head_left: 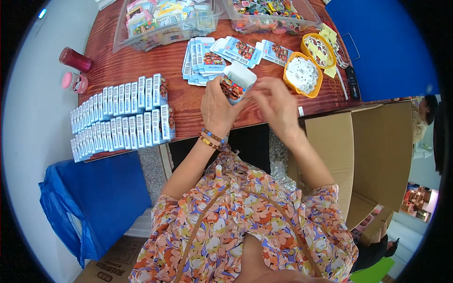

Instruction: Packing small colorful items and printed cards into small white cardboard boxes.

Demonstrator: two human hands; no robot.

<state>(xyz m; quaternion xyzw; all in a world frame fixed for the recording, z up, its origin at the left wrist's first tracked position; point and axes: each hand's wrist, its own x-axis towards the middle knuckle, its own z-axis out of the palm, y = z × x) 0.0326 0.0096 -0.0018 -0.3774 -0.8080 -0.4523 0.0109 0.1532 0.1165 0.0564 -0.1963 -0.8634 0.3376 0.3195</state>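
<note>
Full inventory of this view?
Held box: one, blue, centre
Standing boxes: two rows, blue, left
Flat cartons: several, blue, upper centre
Bins: two, clear, far side
Baskets: two, yellow, right
Cylinder: one, red, left
Jar: one, pink, left
Table: one, reddish, centre
Large carton: one, brown, right
Panel: one, blue, upper right
Cover: one, blue, lower left
Device: one, black, table's right
Shirt: one, floral, bottom
Left hand: one, bare, gripping box
Right hand: one, bare, at box

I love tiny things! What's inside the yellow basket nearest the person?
Lots of small white pieces are heaped in the yellow basket. The top ones cover its bottom, so anything underneath can't be seen.
</note>
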